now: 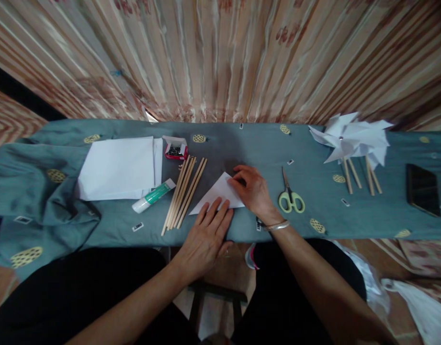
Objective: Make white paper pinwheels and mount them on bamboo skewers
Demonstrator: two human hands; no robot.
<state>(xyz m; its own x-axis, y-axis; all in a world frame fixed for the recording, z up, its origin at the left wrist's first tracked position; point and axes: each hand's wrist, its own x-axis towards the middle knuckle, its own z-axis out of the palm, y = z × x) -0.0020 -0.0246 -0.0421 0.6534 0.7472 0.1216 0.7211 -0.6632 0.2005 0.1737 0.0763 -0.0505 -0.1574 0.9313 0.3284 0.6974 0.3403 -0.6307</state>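
Observation:
A white sheet of paper [220,191], folded into a triangle, lies on the cloth in front of me. Flat on its lower edge rest the outstretched fingers of my left hand [208,235]. My right hand [252,189] is at the triangle's right side, thumb and forefinger pinched together at the paper's edge near the top; the other fingers are curled. Left of the paper lie several wooden sticks [184,194] and a green and white glue stick [154,195]. Scissors [290,196] with light green handles lie right of my right hand, blades pointing away.
A stack of white paper [116,167] lies at the left, beside a red box of small dark pins [176,148]. Paper pinwheels [353,139] on sticks lie at the right, near a black phone [423,189]. A curtain [220,62] hangs behind the cloth-covered table [256,143].

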